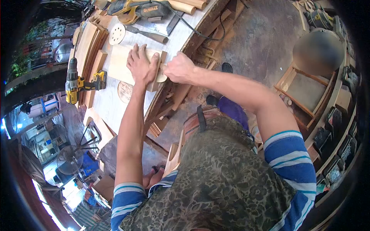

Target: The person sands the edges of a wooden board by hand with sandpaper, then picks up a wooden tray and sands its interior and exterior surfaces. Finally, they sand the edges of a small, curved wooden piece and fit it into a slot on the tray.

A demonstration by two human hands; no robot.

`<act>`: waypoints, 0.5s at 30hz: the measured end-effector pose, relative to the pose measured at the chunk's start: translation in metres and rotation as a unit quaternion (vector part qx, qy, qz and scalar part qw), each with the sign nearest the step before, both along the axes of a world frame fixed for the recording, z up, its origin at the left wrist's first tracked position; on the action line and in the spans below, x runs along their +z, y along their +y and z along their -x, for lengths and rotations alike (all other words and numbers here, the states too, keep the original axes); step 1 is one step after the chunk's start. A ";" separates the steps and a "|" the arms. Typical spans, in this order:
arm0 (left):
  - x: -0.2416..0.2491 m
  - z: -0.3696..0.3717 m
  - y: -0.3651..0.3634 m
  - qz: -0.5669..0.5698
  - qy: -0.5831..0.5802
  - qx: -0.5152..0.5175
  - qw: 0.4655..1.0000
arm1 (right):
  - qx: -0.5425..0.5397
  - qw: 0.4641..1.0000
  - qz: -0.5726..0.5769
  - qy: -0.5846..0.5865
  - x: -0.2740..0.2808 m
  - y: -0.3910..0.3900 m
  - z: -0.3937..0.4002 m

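Observation:
On the workbench point(131, 111) lies a pale flat board point(118, 63). My left hand point(142, 66) presses down on it, fingers spread, with the thumb along a narrow wood strip point(153, 85) that lies across the board near the bench edge. My right hand point(179, 68) is closed in a fist at the right end of the board, beside the strip; what it grips is hidden by the fingers. A rounded pale wooden end point(162, 78) shows just below that fist.
A chisel-like tool point(154, 36), a sanding disc point(117, 34) and a sander point(129, 13) with a cable lie on the bench. A yellow drill point(73, 82) is at the left beside stacked boards point(88, 42). A round stool point(318, 52) and wooden frame point(308, 92) stand right.

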State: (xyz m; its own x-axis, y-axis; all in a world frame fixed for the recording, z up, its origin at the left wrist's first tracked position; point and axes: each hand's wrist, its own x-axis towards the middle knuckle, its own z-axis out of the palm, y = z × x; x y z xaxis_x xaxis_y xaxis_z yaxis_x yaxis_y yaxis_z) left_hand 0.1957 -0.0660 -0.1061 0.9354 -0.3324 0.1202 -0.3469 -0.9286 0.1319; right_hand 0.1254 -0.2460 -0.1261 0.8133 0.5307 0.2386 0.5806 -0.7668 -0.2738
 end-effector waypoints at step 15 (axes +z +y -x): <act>0.000 0.000 -0.001 -0.008 -0.004 0.007 1.000 | -0.020 0.999 0.008 0.033 -0.005 0.011 0.021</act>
State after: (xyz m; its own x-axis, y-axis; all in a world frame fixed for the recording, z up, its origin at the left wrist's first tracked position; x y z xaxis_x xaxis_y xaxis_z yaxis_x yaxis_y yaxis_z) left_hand 0.1954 -0.0668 -0.1060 0.9393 -0.3205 0.1225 -0.3341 -0.9356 0.1142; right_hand 0.1044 -0.2355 -0.1316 0.8473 0.5010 0.1765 0.5311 -0.7930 -0.2985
